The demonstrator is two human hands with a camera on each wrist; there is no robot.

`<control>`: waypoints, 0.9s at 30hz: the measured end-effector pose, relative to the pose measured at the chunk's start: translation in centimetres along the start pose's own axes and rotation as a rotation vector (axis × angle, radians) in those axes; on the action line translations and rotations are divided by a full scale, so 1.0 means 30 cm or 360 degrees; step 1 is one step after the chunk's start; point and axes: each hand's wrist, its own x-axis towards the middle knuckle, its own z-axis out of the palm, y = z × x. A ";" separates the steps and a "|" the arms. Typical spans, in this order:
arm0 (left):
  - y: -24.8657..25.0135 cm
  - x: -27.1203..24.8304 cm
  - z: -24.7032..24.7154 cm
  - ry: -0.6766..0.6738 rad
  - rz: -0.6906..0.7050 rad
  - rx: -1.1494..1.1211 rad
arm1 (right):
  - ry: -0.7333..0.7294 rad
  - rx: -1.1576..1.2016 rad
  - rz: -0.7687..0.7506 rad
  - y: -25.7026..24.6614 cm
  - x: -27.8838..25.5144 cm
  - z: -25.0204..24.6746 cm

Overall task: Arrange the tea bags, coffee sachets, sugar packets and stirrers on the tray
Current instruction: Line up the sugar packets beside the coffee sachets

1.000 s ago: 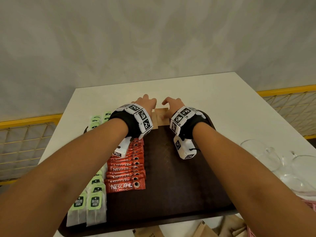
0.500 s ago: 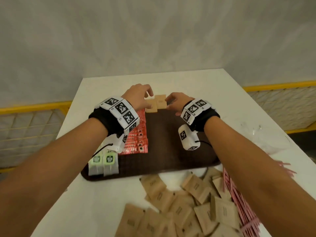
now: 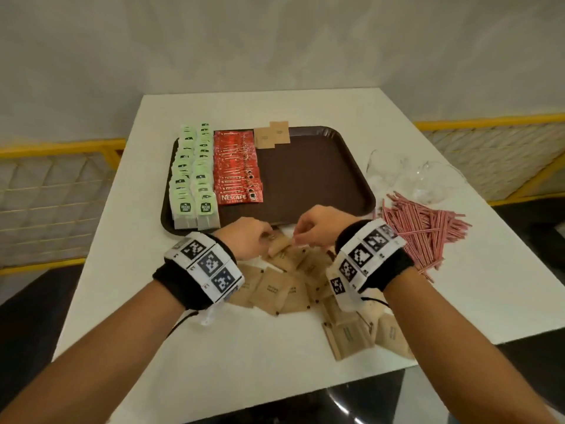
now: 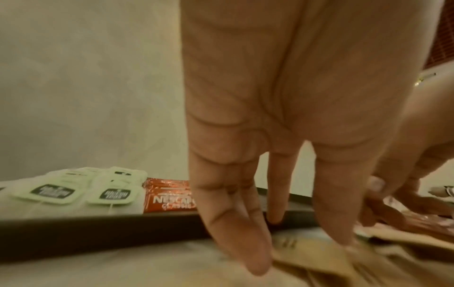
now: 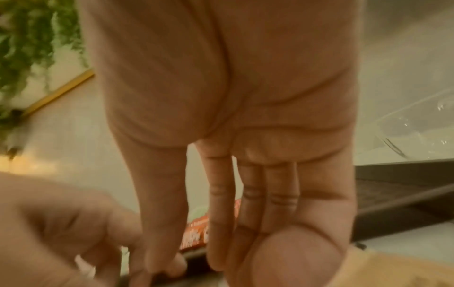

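Both hands palm-down over the sugar packets (image 3: 284, 289), left hand (image 3: 249, 244) and right hand (image 3: 318, 229) grip unclear

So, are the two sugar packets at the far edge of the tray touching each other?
Touching. The head view shows the two sugar packets overlapping at the far rim of the tray, with no gap between them.

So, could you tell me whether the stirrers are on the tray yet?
Not yet. The stirrers lie in a loose pile on the table, right of the tray.
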 end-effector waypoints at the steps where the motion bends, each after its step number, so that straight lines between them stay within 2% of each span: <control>1: -0.001 -0.003 0.019 -0.0008 -0.0015 0.0029 | 0.0019 -0.0118 0.0054 -0.003 -0.005 0.026; 5: 0.000 -0.032 0.050 -0.0018 -0.0037 0.0077 | 0.0092 -0.0342 0.0127 -0.021 -0.002 0.107; 11: 0.002 -0.056 0.067 0.0122 -0.0136 -0.0200 | 0.0205 -0.0288 0.0147 -0.025 -0.004 0.151; 16: -0.007 -0.052 0.088 0.0090 -0.0190 -0.0307 | 0.0190 -0.0113 0.0175 -0.005 -0.003 0.137; 19: -0.034 -0.047 0.085 0.0074 -0.0198 -0.0514 | 0.0157 -0.0050 0.0184 0.001 -0.005 0.126; 23: -0.063 -0.035 0.059 -0.0037 -0.0131 -0.0824 | 0.0056 -0.0153 0.0078 -0.003 -0.009 0.122; 27: -0.107 -0.023 0.028 0.0083 -0.0137 -0.1003 | 0.0027 -0.0166 0.0034 -0.008 -0.008 0.118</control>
